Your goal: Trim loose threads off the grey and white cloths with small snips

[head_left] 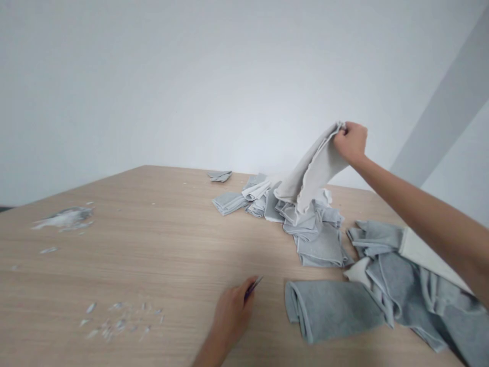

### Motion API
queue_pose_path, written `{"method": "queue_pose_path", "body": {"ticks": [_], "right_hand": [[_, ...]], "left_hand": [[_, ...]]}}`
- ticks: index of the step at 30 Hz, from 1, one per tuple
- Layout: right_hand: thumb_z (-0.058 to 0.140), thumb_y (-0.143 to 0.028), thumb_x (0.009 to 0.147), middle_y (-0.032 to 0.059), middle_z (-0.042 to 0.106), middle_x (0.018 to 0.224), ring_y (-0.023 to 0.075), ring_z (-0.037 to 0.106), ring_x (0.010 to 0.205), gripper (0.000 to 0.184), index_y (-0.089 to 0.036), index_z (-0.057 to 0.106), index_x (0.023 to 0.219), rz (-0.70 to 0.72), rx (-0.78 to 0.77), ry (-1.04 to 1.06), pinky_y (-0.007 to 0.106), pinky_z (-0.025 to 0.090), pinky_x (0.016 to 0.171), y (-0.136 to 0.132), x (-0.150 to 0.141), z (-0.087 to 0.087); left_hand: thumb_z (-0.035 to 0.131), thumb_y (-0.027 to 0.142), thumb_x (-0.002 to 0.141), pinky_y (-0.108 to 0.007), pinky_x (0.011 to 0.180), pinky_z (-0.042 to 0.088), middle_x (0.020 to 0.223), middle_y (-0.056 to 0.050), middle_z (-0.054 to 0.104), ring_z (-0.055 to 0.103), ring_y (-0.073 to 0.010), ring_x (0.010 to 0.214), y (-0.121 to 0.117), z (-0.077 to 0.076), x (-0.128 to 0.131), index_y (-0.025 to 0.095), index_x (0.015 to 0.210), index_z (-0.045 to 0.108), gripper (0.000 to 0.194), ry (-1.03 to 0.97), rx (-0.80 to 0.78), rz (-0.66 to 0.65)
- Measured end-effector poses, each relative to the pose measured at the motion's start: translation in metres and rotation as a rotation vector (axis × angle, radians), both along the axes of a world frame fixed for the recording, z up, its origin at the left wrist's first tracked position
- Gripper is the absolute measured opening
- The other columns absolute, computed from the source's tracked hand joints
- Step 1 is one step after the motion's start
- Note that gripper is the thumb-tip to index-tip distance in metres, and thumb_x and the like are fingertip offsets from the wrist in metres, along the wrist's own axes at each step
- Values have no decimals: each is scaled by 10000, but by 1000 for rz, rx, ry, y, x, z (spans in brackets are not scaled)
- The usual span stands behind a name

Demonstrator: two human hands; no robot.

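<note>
My right grip point(352, 141) is closed on the top edge of an off-white, doubled-over fabric cloth point(324, 165), held up at the far right side of the surface. The cloth slants down to the left from my fingers, its lower edges wavy and slightly parted, above a spread heap of folded grey and white cloths point(323, 247); I cannot tell whether it touches them.

My left grip point(234, 307) is low and near, fingers curled around a small, slim tool with a dark purplish body and a pointed tip point(252, 288). Much of it is hidden in my hand, so its kind is unclear.

The surface point(191, 244) is light brown with a straight wood grain running across it. On its left side lies a blurred clump of white and grey fluff point(69, 218), and nearer me a scatter of small pale scraps point(118, 322). A small folded grey cloth point(220, 176) sits near the far edge. To the right of my left hand lies a blue-grey folded cloth point(336, 308), just beside a rumpled pile of grey and off-white cloths point(405, 285).

Beyond stands a plain pale wall point(191, 76), with a darker grey diagonal band point(439, 97) at the right.
</note>
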State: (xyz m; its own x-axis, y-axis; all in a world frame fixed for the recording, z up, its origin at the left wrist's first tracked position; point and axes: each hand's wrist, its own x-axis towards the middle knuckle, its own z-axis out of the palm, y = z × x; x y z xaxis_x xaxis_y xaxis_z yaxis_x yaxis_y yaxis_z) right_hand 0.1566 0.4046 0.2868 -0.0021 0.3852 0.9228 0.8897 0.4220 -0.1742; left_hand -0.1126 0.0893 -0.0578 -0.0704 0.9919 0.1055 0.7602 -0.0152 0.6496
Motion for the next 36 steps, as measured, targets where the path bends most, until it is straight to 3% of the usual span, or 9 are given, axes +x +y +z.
{"method": "queue_pose_path", "body": {"ticks": [5,13,16,18,21,25,29,33,36], "right_hand": [[424,-172,831,67,549,669,190,508,726,201,-131,528,664,52,-93,-80,330,374,714,-46,-6,31],[492,-146,783,0,379,541,173,401,625,174,-187,487,614,168,-263,-239,327,378,695,-139,-35,37],[493,-135,777,-18,333,529,154,356,595,187,-197,461,603,238,-253,-255,303,360,663,-166,-40,38],[489,-128,767,-22,322,527,144,338,582,199,-201,442,588,274,-225,-261,291,339,637,-181,-40,38],[481,-127,752,-28,305,514,127,311,550,220,-206,409,559,305,-190,-260,280,297,592,-202,-39,35],[478,-154,731,-37,302,489,109,308,506,221,-205,392,534,330,-263,-276,272,236,541,-218,-36,22],[478,-172,714,-38,319,486,102,319,504,202,-195,411,524,344,-451,-296,270,220,527,-223,-40,-3],[462,-176,713,-37,323,501,98,313,514,190,-188,428,527,402,-581,-308,268,217,525,-234,-48,-27],[448,-178,714,-37,307,507,93,298,516,191,-183,430,524,482,-598,-323,266,204,520,-248,-54,-36]], "left_hand": [[401,288,955,-384,892,507,1113,-62,744,686,-266,1019,1,0,1,265,1295,614,402,33,5,-17],[402,282,945,-371,935,481,1097,-89,742,681,-246,1018,2,-2,-1,229,1284,631,413,-28,61,1],[446,334,922,-354,904,491,1026,-93,741,675,-240,989,4,3,-4,207,1204,681,388,-233,139,16],[554,420,874,-305,759,510,832,-62,706,660,-208,814,4,7,-7,176,1181,688,414,-450,197,60],[735,485,746,-198,471,337,558,87,427,411,-89,476,3,17,-11,158,1356,548,717,-871,243,123],[805,426,697,-165,437,197,574,141,262,205,-43,445,-12,50,-8,276,1536,212,1038,-1304,354,16],[937,282,497,-156,443,192,576,154,284,202,-42,462,-44,104,18,343,1547,-55,1446,-1195,358,-264],[941,250,491,-157,454,238,560,148,346,292,-59,461,-63,148,56,296,1555,-77,1473,-844,373,-104],[928,336,506,-217,571,429,770,42,601,553,-137,626,-54,153,78,245,1569,-8,1419,-655,333,60]]}}
